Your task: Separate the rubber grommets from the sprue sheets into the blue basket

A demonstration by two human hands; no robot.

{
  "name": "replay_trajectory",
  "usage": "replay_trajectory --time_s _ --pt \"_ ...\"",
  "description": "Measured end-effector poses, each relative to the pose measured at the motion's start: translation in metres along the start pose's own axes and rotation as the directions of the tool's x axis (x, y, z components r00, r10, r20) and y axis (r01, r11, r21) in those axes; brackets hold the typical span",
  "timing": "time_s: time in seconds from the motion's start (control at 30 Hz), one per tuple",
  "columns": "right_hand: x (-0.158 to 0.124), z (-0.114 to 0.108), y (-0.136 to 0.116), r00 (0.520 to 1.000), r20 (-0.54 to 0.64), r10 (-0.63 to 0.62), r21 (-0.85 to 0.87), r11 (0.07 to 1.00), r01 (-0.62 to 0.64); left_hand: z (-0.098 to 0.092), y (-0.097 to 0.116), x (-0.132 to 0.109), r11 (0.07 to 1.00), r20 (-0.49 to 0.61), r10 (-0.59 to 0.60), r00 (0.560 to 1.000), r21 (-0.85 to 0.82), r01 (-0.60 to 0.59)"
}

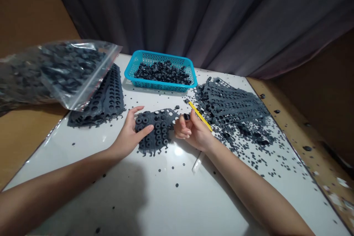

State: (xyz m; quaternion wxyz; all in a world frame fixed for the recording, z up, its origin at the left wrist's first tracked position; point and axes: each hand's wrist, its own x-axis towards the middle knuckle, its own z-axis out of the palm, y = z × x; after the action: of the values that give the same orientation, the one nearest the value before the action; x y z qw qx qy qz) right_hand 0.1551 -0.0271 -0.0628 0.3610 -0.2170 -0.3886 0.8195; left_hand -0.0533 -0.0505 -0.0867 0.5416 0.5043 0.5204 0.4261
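Note:
My left hand (129, 131) grips the left side of a dark rubber sheet (153, 132), its thumb lying across the top. Rows of round ring-shaped pieces stand up from this sheet, and open holes show along its far right part. Just right of the sheet, my right hand (193, 129) pinches a small black rubber piece (187, 117) between thumb and fingers. Beyond both hands stands a blue basket (160, 85) with many loose black rubber pieces (166, 72) in it. A yellow tool (200, 116) lies behind my right hand.
A zip bag (72, 66) full of dark pieces rests over stacked rubber sheets (110, 97) at left. Perforated sheets (232, 101) are piled at right, among scattered small black discs (249, 151). A pale strip (198, 162) lies below my right wrist. A curtain (177, 14) hangs behind the table.

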Motion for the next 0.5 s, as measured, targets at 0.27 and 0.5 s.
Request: replay_trajectory --time_s 0.27,0.5 --pt "-0.003 0.009 -0.001 0.994 -0.089 -0.069 -0.171 0.984 0.053 0.004 -0.002 0.0 0.993 -0.039 0.075 0.996 -0.086 -0.079" --pt "-0.009 0.035 -0.015 0.955 -0.077 -0.285 -0.741 0.657 0.136 0.007 0.005 -0.01 0.996 0.113 0.08 0.99 -0.051 -0.075"
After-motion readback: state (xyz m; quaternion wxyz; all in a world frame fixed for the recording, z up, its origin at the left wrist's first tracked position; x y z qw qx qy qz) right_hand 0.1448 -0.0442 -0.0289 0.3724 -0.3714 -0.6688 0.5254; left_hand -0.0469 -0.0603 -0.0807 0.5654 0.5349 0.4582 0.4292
